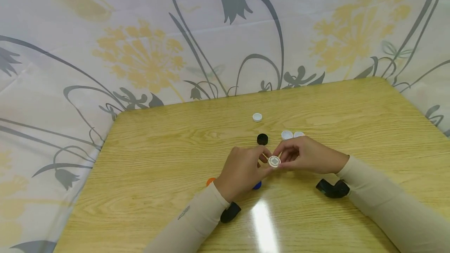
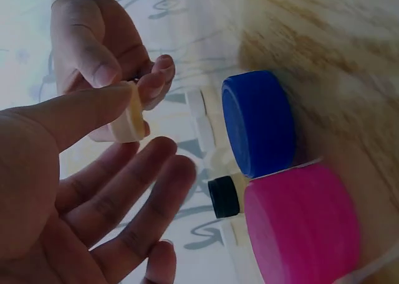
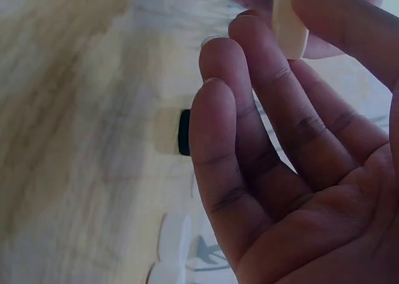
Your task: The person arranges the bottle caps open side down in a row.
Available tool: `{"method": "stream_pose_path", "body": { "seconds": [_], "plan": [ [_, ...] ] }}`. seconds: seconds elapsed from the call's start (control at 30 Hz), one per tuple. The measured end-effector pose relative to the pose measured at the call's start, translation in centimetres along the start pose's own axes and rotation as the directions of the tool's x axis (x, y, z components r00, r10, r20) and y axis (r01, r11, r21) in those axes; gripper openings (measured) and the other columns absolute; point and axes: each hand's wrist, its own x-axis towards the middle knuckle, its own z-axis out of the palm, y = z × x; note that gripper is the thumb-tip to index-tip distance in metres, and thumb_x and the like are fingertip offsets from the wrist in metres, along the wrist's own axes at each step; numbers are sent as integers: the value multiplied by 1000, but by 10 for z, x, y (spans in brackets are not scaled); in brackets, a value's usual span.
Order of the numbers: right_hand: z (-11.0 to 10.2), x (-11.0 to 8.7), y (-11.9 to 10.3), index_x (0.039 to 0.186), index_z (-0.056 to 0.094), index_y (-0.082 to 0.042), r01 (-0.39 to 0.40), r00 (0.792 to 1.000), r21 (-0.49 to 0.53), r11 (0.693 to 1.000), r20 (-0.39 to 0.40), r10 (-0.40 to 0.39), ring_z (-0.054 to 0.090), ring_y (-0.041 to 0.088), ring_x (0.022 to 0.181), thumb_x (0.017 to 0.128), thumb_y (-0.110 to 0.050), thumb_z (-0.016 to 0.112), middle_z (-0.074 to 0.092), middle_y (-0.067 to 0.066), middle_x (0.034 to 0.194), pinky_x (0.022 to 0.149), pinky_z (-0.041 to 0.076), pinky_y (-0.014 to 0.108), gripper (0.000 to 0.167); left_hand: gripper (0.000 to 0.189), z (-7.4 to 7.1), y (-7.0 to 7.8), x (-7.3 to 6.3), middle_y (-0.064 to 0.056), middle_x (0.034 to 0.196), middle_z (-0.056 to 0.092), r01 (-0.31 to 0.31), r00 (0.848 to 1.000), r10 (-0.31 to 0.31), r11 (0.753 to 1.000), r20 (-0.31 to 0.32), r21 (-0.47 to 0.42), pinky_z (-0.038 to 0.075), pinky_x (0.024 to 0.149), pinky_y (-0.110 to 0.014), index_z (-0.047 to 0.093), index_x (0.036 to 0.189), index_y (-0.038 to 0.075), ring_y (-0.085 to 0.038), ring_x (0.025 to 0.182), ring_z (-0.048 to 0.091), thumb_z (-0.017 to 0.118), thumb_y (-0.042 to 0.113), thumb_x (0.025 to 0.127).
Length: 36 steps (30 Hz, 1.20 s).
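A cream-white bottle cap (image 1: 274, 161), with a greyish square mark on its face, is held above the table between both hands. My left hand (image 1: 242, 167) pinches one side of it with thumb and finger. The right hand (image 1: 309, 155) pinches the opposite side. In the left wrist view the cap (image 2: 129, 116) appears edge-on between the thumbs and fingers. Beyond the hands lies a black cap (image 1: 262, 139). Two white caps (image 1: 286, 135) sit side by side behind the right hand. Partly hidden under the left hand is a blue cap (image 1: 257, 185).
Another white cap (image 1: 257, 117) lies farther back on the wood-grain table (image 1: 158, 147). An orange cap (image 1: 211, 181) peeks out by the left wrist; a large pink cap (image 2: 302, 225) shows beside the blue one in the left wrist view. Patterned cloth (image 1: 211, 50) hangs behind the table.
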Motion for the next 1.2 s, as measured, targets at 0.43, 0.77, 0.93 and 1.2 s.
{"method": "stream_pose_path", "body": {
  "seconds": [0.43, 0.77, 0.93, 1.2],
  "plan": [
    [17, 2, 5, 103, 72, -11, 2, 997, -43, 999, 76, 1, 68, 4, 78, 92, -21, 74, 73, -5, 87, 72, 56, 23, 15, 25, 4, -1, -4, 13, 90, 73, 56, 983, -71, 994, 168, 93, 43, 77, -33, 74, 95, 23, 0, 79, 62, 80, 45, 83],
    [27, 3, 7, 96, 72, -14, 14, 998, -93, 996, 61, -8, 59, -1, 66, 89, -19, 76, 65, -10, 74, 61, 51, 21, 10, 24, 11, -4, -5, 12, 83, 65, 10, 975, -46, 986, 217, 164, 44, 72, -32, 73, 89, 24, -6, 75, 58, 78, 47, 84],
    [31, 4, 5, 93, 71, -17, -4, 998, -122, 993, 59, 11, 53, -3, 62, 87, -17, 78, 60, -13, 70, 58, 47, 19, 9, 24, 12, -3, -6, 11, 83, 64, 4, 975, -43, 984, 219, 177, 42, 70, -30, 73, 88, 22, -8, 76, 58, 80, 44, 82],
    [32, 4, 3, 92, 69, -19, -10, 998, -144, 990, 67, 19, 52, -3, 61, 85, -15, 79, 58, -14, 68, 57, 46, 19, 12, 24, 13, -3, -7, 11, 84, 65, -12, 976, -31, 982, 217, 191, 40, 69, -28, 73, 88, 22, -9, 78, 58, 82, 43, 80]
  ]
}}
